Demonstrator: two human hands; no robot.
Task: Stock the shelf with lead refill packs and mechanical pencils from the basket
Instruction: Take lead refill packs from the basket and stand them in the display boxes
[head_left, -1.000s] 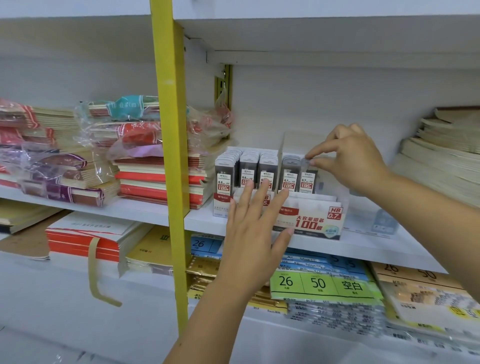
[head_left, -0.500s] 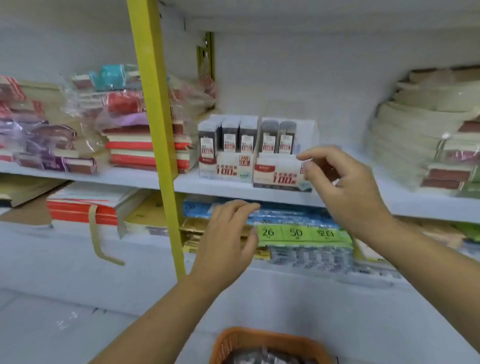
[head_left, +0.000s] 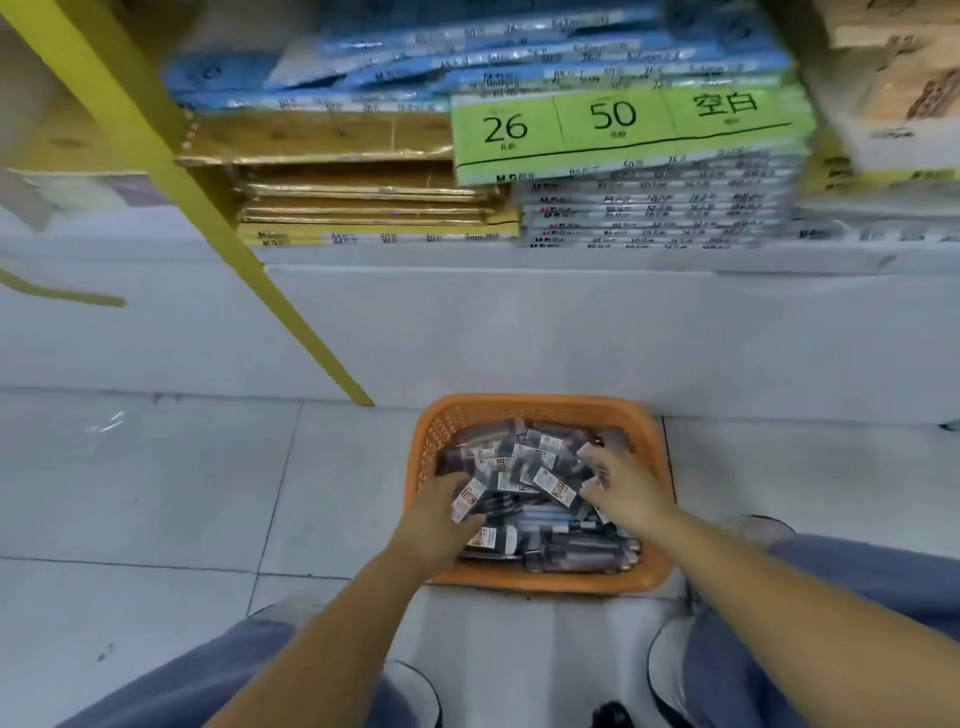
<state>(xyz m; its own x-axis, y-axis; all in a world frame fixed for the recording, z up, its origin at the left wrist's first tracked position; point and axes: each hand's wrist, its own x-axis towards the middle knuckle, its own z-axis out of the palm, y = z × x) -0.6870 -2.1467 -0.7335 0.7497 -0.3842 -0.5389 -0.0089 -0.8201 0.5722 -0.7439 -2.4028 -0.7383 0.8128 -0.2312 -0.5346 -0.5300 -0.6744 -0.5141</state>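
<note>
We found the basket (head_left: 540, 410) on the near floor (head_left: 156, 493) below the shelf (head_left: 571, 260), presumably for reach. The left hand (head_left: 439, 519) pinched a lead refill pack (head_left: 466, 500); of the right hand (head_left: 626, 488) we could not tell.

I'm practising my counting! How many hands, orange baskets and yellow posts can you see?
Hands: 2, left hand and right hand
Orange basket: 1
Yellow post: 1
Total: 4

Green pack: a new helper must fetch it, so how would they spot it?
Start at the low shelf behind the orange basket. Right of the gold packs, the green pack lies on a grey stack. It alone shows big numbers 26 and 50.
</note>
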